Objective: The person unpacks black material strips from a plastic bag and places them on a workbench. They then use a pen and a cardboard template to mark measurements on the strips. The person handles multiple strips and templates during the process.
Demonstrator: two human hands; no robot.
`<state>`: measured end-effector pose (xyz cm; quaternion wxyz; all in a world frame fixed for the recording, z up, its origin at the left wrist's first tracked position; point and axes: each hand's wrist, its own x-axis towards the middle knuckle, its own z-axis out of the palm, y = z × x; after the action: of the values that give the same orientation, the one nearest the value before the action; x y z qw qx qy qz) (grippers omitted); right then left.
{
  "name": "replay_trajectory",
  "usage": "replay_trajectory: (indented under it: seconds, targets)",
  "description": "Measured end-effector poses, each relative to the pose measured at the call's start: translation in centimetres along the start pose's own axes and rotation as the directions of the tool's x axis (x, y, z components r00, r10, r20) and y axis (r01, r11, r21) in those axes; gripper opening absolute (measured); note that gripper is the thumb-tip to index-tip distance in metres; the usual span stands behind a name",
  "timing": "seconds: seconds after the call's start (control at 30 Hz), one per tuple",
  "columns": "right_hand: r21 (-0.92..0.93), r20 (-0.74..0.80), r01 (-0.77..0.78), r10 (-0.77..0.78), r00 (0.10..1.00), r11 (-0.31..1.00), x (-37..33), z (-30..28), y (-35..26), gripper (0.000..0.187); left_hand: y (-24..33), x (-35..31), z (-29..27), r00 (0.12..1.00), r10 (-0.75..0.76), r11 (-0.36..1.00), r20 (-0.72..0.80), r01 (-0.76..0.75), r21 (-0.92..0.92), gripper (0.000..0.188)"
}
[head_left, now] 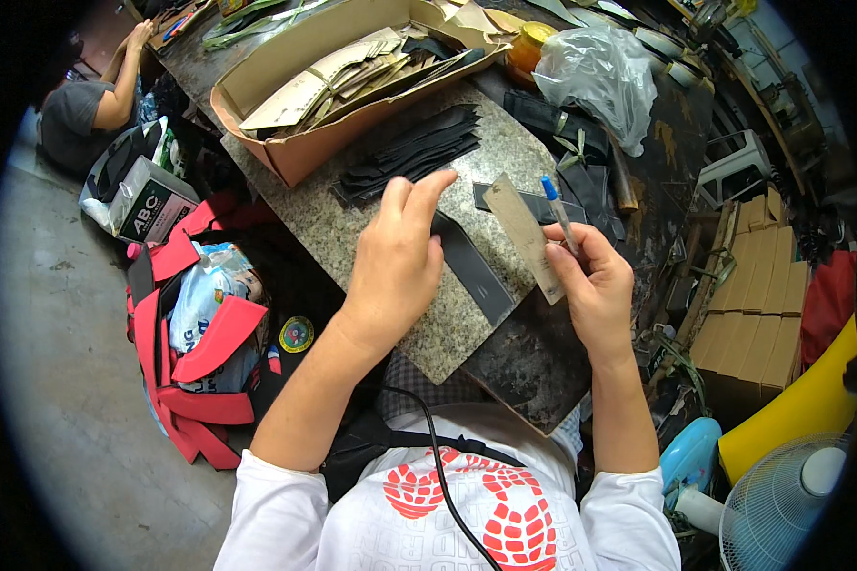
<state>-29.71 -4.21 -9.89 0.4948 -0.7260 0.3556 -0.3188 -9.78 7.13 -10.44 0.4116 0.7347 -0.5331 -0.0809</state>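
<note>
My right hand point(595, 285) is closed around a clear pen with a blue end point(560, 217) and a narrow grey-beige cardboard strip point(521, 233). My left hand point(400, 249) is over the stone slab with its fingers bent and apart from the thumb. Beside that thumb a black strip point(474, 273) lies on the slab; whether the hand touches it I cannot tell. Another dark strip point(483, 197) lies partly behind the cardboard. Farther off is a layered pile of black strips point(414, 152).
The speckled stone slab point(428, 333) rests on a dark worktable point(533, 366). A long cardboard box point(295, 157) of card pieces stands at its far side. A plastic bag point(600, 81) and orange jar point(528, 48) are beyond. Red strips point(224, 338) fill a bag at left; a fan point(781, 504) stands at right.
</note>
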Motion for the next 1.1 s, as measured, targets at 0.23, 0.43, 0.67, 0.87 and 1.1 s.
replay_trajectory:
  seconds: [0.23,0.43,0.67,0.87,1.1]
  targets:
    - [-0.053,0.087,0.081,-0.076,0.993,0.995,1.2,1.8,-0.6,0.019,-0.7,1.0,-0.7,0.955,0.221,0.939,-0.197,-0.154,0.309,0.062]
    - [-0.379,0.197,0.402,-0.352,0.915,0.833,1.5,4.5,-0.4,0.013,-0.2,-1.5,0.1,0.979,0.197,0.935,-0.042,-0.175,0.308,0.035]
    - [-0.218,0.054,0.182,-0.175,0.983,0.959,1.6,1.4,-1.1,0.025,-0.4,-1.4,0.4,0.988,0.154,0.920,-0.027,-0.134,0.368,0.059]
    - [0.404,0.075,-0.018,-0.014,0.997,0.914,0.5,2.8,0.7,0.016,-0.3,-1.5,0.5,0.991,0.135,0.918,0.002,-0.126,0.376,0.062]
    - [0.455,0.063,0.050,-0.088,0.994,0.889,-0.3,3.0,1.8,0.015,-0.1,-1.8,0.6,0.992,0.122,0.913,0.023,-0.121,0.389,0.062]
